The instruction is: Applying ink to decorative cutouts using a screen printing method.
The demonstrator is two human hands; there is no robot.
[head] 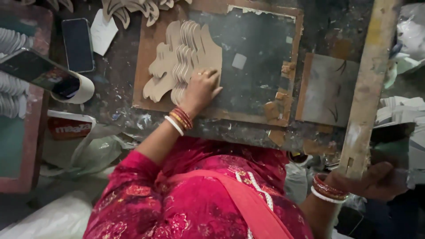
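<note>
My left hand [201, 88] lies flat on a fanned stack of tan cardboard cutouts [183, 59] with wavy edges, fingers spread over its lower right part. The stack rests on a dark board with a brown taped border [254, 66] on the stained worktable. My right hand [374, 181], at the lower right, grips the lower end of a long worn wooden bar [369, 84] that rises steeply toward the top right. Both wrists carry red and white bangles, and my pink clothing fills the bottom of the view.
A dark phone [78, 44] lies at the top left. A second phone [33, 70] leans on a tape roll [83, 90]. A red box [68, 127] and a plastic bag [90, 152] sit below. A grey sheet [327, 90] and white paper stacks [400, 113] are on the right.
</note>
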